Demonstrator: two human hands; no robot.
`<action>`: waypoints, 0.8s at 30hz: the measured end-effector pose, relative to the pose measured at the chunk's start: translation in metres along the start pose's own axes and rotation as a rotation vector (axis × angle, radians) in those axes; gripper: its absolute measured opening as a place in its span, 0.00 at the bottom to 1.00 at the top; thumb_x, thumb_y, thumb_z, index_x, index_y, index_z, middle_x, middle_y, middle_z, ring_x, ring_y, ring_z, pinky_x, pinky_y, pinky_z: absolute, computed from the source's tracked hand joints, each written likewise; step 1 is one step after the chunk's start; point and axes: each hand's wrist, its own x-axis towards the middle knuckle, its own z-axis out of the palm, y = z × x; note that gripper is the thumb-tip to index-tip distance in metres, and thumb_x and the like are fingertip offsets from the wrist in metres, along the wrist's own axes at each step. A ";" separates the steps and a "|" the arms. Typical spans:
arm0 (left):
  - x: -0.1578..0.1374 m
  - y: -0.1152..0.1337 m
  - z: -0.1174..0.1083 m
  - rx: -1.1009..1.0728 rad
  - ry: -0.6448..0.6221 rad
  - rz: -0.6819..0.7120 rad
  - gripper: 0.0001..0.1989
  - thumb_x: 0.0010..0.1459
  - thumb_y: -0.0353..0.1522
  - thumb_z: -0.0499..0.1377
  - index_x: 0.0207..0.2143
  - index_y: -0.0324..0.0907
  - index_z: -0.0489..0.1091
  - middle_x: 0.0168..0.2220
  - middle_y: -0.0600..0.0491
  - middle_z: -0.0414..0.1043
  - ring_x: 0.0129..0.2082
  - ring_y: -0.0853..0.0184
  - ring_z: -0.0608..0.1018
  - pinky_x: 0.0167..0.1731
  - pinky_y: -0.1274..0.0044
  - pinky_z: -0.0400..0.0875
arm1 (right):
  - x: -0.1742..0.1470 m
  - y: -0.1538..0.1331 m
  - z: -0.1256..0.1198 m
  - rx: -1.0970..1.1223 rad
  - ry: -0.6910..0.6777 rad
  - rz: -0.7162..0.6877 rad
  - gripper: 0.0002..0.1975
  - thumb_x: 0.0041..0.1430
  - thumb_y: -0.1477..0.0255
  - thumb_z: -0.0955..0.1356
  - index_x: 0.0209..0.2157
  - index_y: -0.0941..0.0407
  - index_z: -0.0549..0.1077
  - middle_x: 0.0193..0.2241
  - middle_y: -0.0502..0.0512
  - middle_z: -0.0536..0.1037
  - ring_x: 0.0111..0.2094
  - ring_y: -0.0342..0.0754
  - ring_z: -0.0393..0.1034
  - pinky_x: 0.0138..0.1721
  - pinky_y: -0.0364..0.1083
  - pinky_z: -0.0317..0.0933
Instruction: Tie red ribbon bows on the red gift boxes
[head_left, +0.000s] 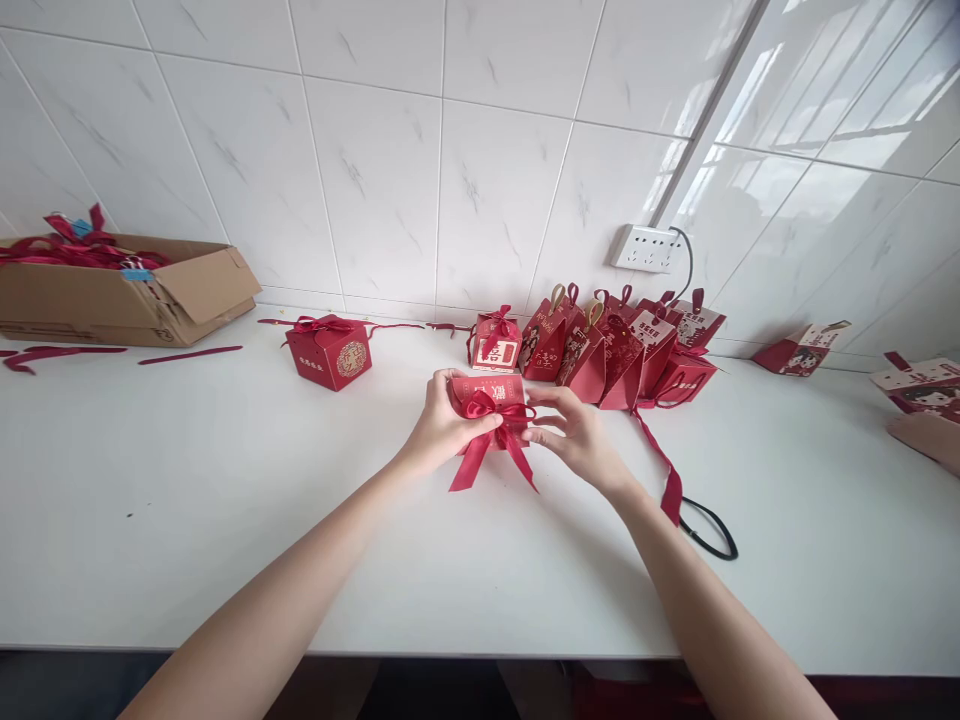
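Observation:
Near the middle of the white table, a small red gift box (487,386) with pale printed lettering faces me. A red satin ribbon bow (480,405) lies across it, two tails hanging down over the front. My left hand (444,425) grips the box's left side, its thumb pressed on the bow's knot. At the right side my right hand (566,432) has curled fingers and thumb at the bow's right loop, which it seems to pinch. Just behind stands another small red-and-white box (495,343) tied with ribbon.
To the left sit a bowed red box (330,355) and a cardboard carton (90,300) of red ribbons. Several red gift boxes (622,350) cluster behind my right hand. A loose ribbon (670,490) and black loop (724,540) lie right. A wall socket (649,249) is behind.

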 end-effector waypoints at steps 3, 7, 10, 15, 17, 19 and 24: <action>-0.001 -0.005 0.000 0.057 -0.097 -0.008 0.34 0.43 0.37 0.67 0.47 0.45 0.50 0.48 0.48 0.62 0.47 0.60 0.72 0.44 0.67 0.69 | 0.000 0.002 0.010 0.069 0.045 -0.012 0.15 0.49 0.55 0.70 0.32 0.53 0.74 0.38 0.55 0.68 0.42 0.50 0.68 0.43 0.50 0.68; 0.000 -0.009 -0.007 0.212 -0.136 0.292 0.33 0.45 0.39 0.65 0.52 0.47 0.54 0.61 0.46 0.49 0.60 0.54 0.60 0.55 0.65 0.61 | -0.001 -0.001 0.008 0.117 0.121 0.100 0.16 0.48 0.56 0.71 0.26 0.55 0.72 0.31 0.52 0.70 0.35 0.47 0.68 0.42 0.50 0.66; 0.001 -0.005 -0.015 0.285 -0.233 0.390 0.13 0.53 0.37 0.59 0.42 0.46 0.67 0.60 0.48 0.55 0.61 0.56 0.60 0.56 0.66 0.59 | 0.000 -0.002 0.005 0.211 0.135 0.175 0.18 0.46 0.55 0.71 0.25 0.56 0.71 0.28 0.51 0.71 0.32 0.46 0.67 0.40 0.49 0.64; 0.005 -0.003 -0.017 0.224 -0.174 0.333 0.07 0.55 0.37 0.57 0.30 0.42 0.65 0.53 0.45 0.65 0.51 0.57 0.70 0.43 0.68 0.69 | 0.000 -0.003 0.005 0.262 0.132 0.243 0.20 0.44 0.54 0.72 0.25 0.57 0.72 0.28 0.52 0.73 0.32 0.47 0.68 0.39 0.48 0.63; 0.007 -0.006 -0.014 0.210 -0.124 0.346 0.09 0.56 0.37 0.56 0.27 0.42 0.63 0.51 0.46 0.66 0.50 0.59 0.71 0.41 0.70 0.70 | -0.001 -0.005 0.005 0.268 0.126 0.272 0.19 0.43 0.54 0.73 0.25 0.57 0.72 0.28 0.53 0.74 0.32 0.47 0.68 0.41 0.48 0.63; 0.007 -0.008 -0.011 0.211 -0.042 0.366 0.11 0.56 0.38 0.55 0.25 0.43 0.60 0.51 0.47 0.66 0.52 0.60 0.70 0.40 0.72 0.71 | -0.001 -0.006 0.005 0.291 0.114 0.291 0.19 0.43 0.55 0.73 0.25 0.57 0.72 0.28 0.53 0.74 0.33 0.46 0.69 0.42 0.49 0.64; 0.005 -0.015 -0.004 0.238 0.123 0.372 0.11 0.57 0.36 0.54 0.24 0.43 0.58 0.49 0.47 0.66 0.52 0.61 0.69 0.42 0.72 0.71 | -0.001 -0.007 0.007 0.360 0.099 0.289 0.18 0.44 0.55 0.73 0.23 0.57 0.72 0.27 0.51 0.74 0.31 0.46 0.69 0.42 0.50 0.65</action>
